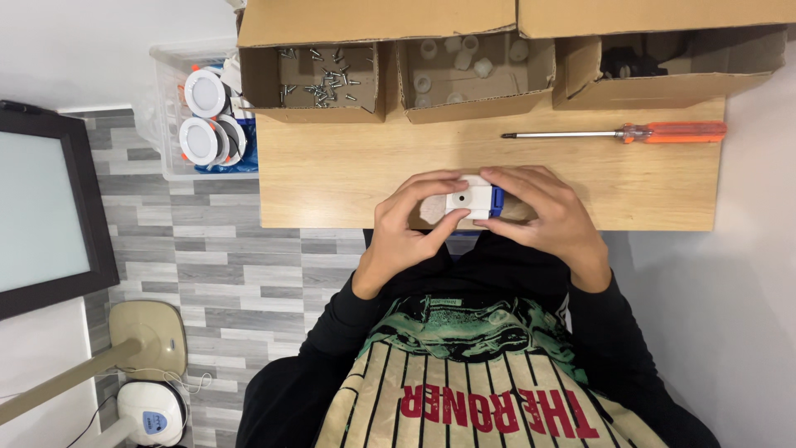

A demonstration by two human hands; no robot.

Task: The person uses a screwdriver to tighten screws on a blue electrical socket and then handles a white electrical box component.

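Head view: both hands, left hand (404,228) and right hand (543,211), close their fingers around a small white block (466,201) with a blue part, mostly hidden, at the worktop (332,174) near edge. An orange screwdriver (630,132) lies well apart behind.

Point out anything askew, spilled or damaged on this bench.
Nothing stands out. Both hands hold a small white part; screws stay in their box, and the screwdriver lies flat on the table.
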